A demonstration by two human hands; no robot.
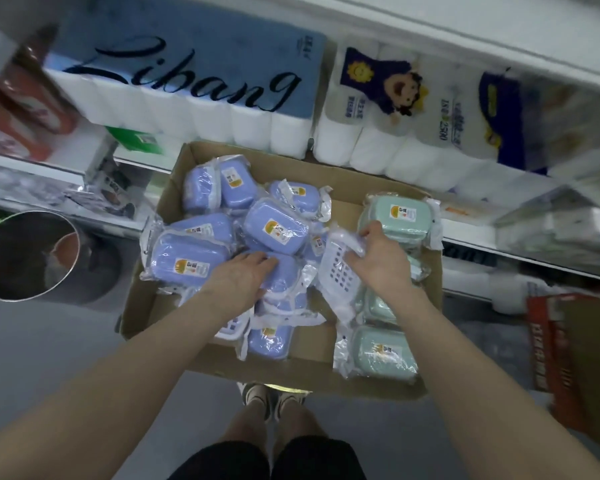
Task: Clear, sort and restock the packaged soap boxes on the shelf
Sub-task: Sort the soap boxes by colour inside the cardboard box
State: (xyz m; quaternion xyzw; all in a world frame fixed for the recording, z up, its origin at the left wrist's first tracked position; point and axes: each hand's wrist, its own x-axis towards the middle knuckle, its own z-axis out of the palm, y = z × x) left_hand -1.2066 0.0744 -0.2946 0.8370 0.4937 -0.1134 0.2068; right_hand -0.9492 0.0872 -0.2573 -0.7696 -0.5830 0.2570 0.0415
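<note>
The blue soap boxes, each sealed in clear plastic with a small orange label, lie heaped in the left and middle of an open cardboard box that sits on the floor in front of the shelf. The green soap boxes are stacked along the right side of the same carton, one at the near right corner and others farther back.

The left hand lies over a blue pack in the middle of the heap, fingers curved across its top and the thumb at its near edge, holding it. The right hand has its fingers curled round a white-wrapped pack printed with dark squares, gripping the crinkled wrap between the blue heap and the green stack.

On the shelf beyond the carton stand a blue toilet-paper pack lettered "Libang" and, to its right, a white roll pack with a cartoon figure. A round metal bin stands on the floor to the left. A red-and-brown carton stands at the right. The person's shoes show just below the near edge of the cardboard box.
</note>
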